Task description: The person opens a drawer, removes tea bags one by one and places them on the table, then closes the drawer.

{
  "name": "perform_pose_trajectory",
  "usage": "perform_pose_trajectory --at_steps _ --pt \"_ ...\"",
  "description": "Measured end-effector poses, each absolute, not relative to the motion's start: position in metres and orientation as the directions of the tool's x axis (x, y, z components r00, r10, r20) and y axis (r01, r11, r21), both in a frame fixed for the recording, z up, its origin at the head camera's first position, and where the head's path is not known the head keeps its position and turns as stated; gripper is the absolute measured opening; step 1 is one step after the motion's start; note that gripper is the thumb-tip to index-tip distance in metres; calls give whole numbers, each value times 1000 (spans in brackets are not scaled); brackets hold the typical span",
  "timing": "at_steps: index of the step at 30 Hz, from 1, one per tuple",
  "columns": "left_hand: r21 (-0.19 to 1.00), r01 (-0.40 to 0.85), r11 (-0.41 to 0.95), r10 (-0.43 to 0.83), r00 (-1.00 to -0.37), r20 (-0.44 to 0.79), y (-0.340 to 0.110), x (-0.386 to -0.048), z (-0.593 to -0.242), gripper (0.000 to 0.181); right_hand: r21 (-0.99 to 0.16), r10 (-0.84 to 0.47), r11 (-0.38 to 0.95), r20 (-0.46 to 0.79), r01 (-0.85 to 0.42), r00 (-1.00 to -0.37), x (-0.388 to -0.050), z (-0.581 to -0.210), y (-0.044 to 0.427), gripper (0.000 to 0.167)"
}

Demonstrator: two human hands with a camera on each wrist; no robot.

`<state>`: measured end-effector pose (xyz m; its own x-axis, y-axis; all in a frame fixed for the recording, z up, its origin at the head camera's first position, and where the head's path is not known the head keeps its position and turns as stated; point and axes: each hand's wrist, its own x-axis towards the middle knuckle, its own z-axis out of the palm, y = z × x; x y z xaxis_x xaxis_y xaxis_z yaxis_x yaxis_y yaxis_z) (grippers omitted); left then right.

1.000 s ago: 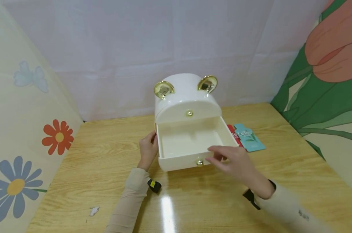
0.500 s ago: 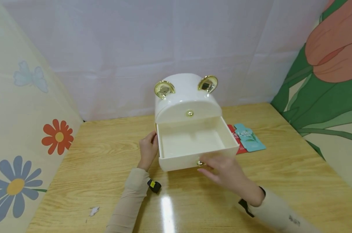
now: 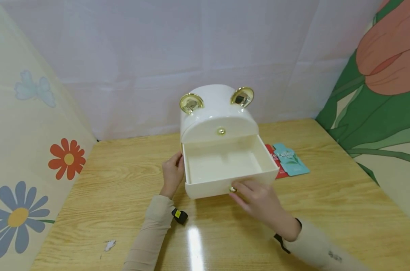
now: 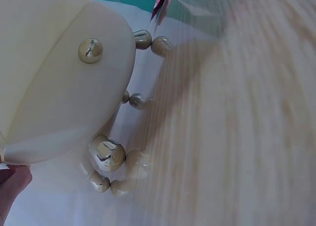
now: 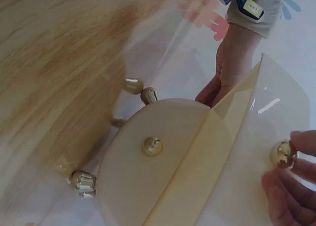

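Note:
A glossy white box with gold ears has its middle drawer pulled out; nothing lies inside. My right hand pinches the gold knob on the drawer front, thumb and fingers around it in the right wrist view. At the box's left side, my left hand grips the edge, its fingertips partly hidden. Below the drawer, the right wrist view shows a curved lower panel with another gold knob and gold feet.
Red and teal packets lie overlapping on the wooden table, right of the box. A paper scrap is at the front left. Behind hangs a white cloth; flower-patterned panels stand at both sides.
My right hand has moved left along the drawer front and now holds its knob. The left hand, box and drawer stay where they were.

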<state>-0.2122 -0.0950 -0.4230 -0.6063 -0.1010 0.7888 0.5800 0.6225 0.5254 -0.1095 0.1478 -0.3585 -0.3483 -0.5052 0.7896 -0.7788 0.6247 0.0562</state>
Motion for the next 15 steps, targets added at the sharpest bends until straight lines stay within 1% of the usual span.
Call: perform_pose_trajectory --at_steps 3,5,11,15 --pt "528 580 621 -100 -609 787 -95 -212 -423 8 55 -510 638 777 -768 -368 -106 -359 147 46" --pt "530 581 618 -101 -610 786 -95 -212 -423 8 63 -517 640 773 -766 -368 -105 -360 146 44" --pt "535 583 611 -107 -609 786 -95 -212 -423 8 122 -545 586 791 -801 -278 -106 -363 144 33" --pt "532 582 615 -106 -608 787 -96 -212 -422 8 136 -552 575 792 -807 -260 -107 -367 144 32"
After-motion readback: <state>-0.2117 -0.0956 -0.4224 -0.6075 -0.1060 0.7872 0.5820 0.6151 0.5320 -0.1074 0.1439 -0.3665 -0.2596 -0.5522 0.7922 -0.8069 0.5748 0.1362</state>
